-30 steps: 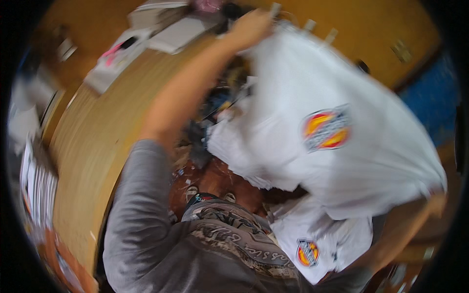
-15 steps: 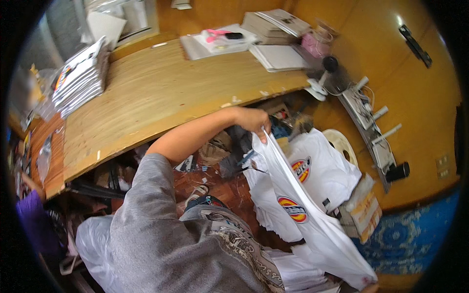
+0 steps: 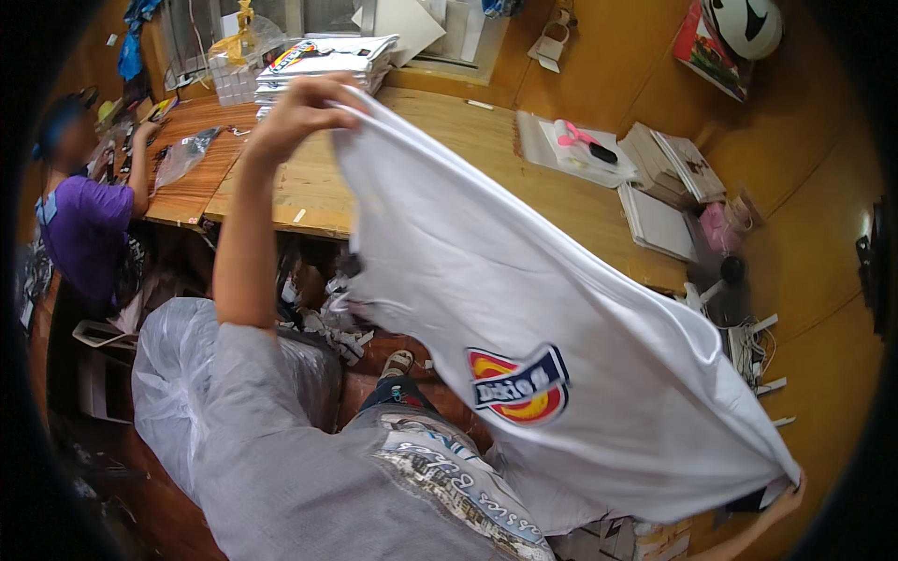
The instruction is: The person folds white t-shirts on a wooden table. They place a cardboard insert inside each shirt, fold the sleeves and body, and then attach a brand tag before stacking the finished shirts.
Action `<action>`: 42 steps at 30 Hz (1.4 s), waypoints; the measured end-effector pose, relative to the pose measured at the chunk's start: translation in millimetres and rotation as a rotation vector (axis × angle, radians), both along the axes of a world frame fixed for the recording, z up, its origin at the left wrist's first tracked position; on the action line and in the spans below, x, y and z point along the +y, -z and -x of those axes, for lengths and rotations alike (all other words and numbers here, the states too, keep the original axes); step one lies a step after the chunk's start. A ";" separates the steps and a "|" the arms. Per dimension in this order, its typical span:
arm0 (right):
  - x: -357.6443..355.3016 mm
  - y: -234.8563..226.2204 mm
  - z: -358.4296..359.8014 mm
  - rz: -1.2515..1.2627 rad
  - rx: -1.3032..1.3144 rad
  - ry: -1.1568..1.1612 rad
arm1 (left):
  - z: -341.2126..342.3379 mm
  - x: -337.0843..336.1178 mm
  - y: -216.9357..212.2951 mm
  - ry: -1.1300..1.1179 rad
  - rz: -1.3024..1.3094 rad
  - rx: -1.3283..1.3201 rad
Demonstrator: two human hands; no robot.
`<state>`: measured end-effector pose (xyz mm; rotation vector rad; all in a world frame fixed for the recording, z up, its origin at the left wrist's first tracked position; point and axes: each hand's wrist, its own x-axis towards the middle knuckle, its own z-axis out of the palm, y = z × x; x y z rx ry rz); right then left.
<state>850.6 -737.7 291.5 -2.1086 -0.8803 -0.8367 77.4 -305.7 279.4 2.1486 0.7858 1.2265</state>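
A white T-shirt with a red, yellow and dark blue printed logo hangs stretched in the air between my two hands. At its upper left end, above the table's near edge, my left hand pinches the cloth. My right hand grips the opposite end, low at the far right. The shirt hides part of the wooden table. More white cloth lies beneath the shirt, close to my body.
A stack of folded white shirts stands at the table's back. Plastic sheets, a pink-handled roller and cardboard lie farther right. A large plastic bag is at my left. Beyond it sits a person in purple.
My left hand has raised the shirt and swung it left across the table, spreading the cloth wide. The view has turned left, bringing the seated person further into sight.
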 end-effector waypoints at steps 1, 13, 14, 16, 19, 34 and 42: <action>25.9 -6.9 2.5 0.126 -0.064 -0.050 | 20.9 -7.7 -1.8 -0.050 -0.037 -0.019; 262.8 -59.4 22.8 -0.533 0.603 -0.762 | 179.8 -86.1 -58.3 -0.392 -0.239 -0.146; 294.8 -58.5 32.6 -0.589 0.707 -0.866 | 191.3 -75.0 -64.2 -0.188 -0.274 -0.326; 360.5 -55.2 56.2 -0.619 0.898 -1.006 | 197.1 -23.2 -62.5 -0.111 -0.459 -0.132; 484.8 -37.8 78.6 -0.568 1.175 -1.123 | 128.6 52.7 -60.0 -0.416 0.091 0.552; 501.2 -46.4 87.5 -0.684 1.021 -1.250 | 200.5 83.2 -42.3 -0.666 0.088 -0.092; 420.5 127.2 136.8 -0.207 1.238 -1.351 | 180.1 34.7 115.6 -0.810 0.515 0.025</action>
